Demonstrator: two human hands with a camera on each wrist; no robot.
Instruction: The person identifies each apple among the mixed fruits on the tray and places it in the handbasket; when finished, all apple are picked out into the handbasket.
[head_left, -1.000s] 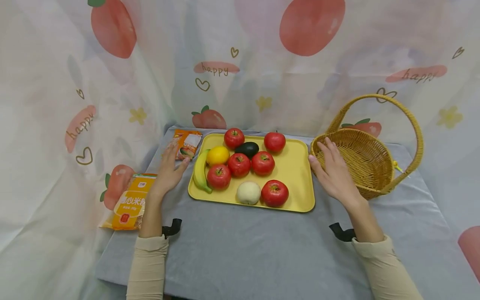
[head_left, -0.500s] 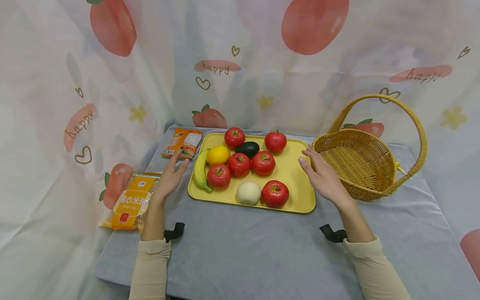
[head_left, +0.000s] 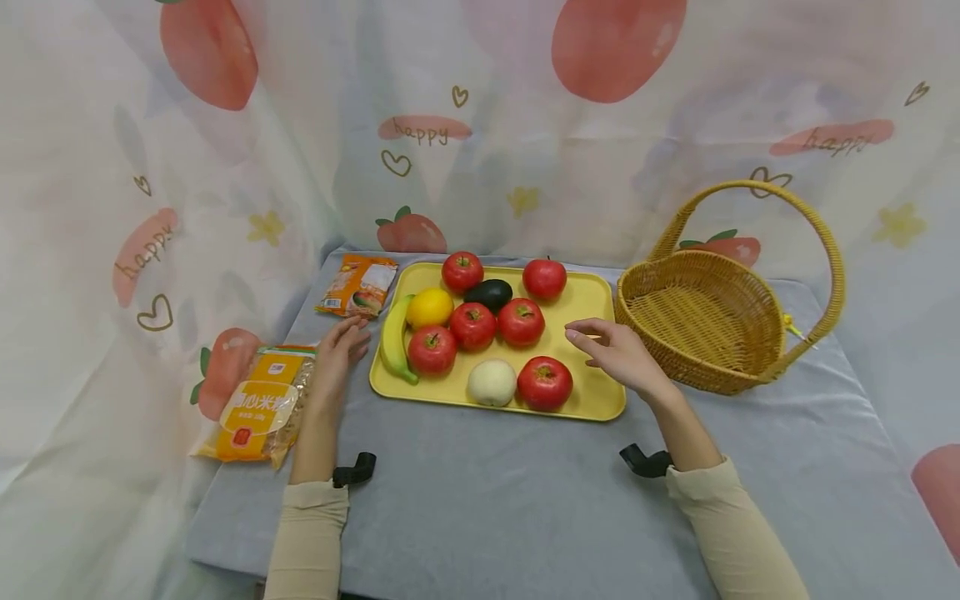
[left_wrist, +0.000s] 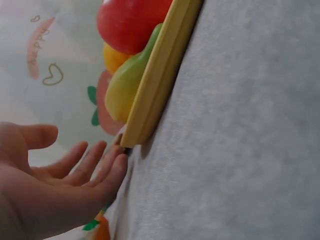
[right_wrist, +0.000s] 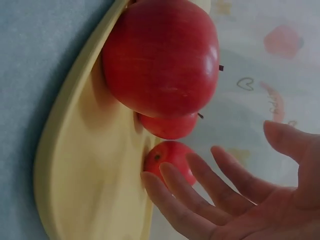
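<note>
A yellow tray (head_left: 585, 300) holds several red apples (head_left: 545, 384), a banana (head_left: 394, 342), a lemon (head_left: 430, 309), a dark green avocado (head_left: 489, 294) and a pale round fruit (head_left: 492, 382). My right hand (head_left: 618, 354) hovers over the tray's right side, fingers loosely bent and holding nothing. In the right wrist view the nearest apple (right_wrist: 162, 57) is apart from its fingers. Just left of the tray is my left hand (head_left: 339, 362), empty and relaxed. Its fingertips are close to the tray corner in the left wrist view; whether they touch it, I cannot tell.
A wicker basket (head_left: 697, 308) with a tall handle stands right of the tray. An orange packet (head_left: 357, 285) lies at the back left, and a yellow food bag (head_left: 262, 404) lies beside my left forearm. A printed curtain (head_left: 525, 150) hangs behind the grey-clothed table (head_left: 480, 500).
My right hand has moved left, from the basket's rim to above the tray. The left hand has drawn back slightly towards me, uncovering the orange packet. Fruit and basket stay in place.
</note>
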